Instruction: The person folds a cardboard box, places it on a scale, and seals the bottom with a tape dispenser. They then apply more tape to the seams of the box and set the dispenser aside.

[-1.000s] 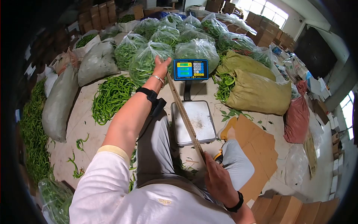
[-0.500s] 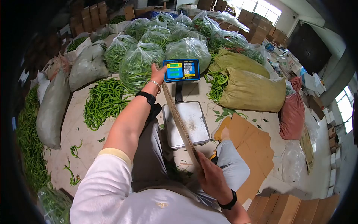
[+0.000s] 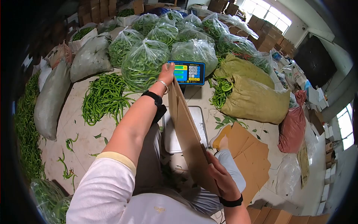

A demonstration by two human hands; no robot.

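Observation:
A folded flat cardboard box (image 3: 188, 140) stands on edge between my hands, slanting across in front of my body. My left hand (image 3: 167, 72) grips its far top corner, close beside the blue display (image 3: 189, 73) of a weighing scale. My right hand (image 3: 223, 175) is closed on the near edge, above my bent leg. Behind the cardboard lies the scale's pale platform (image 3: 198, 116), partly covered by it. More flat cardboard sheets (image 3: 248, 153) lie fanned out on the floor to the right of my foot.
Loose green chili peppers (image 3: 104, 99) lie on the floor at left. Clear bags of peppers (image 3: 145, 63) stand behind the scale. Yellowish woven sacks (image 3: 257, 99) and a red sack (image 3: 292, 127) are at right. A grey sack (image 3: 54, 106) leans at left.
The cardboard has tilted, so its broad face now shows and hides more of the platform. My right hand has moved slightly right; both hands keep their hold. The view has shifted a little.

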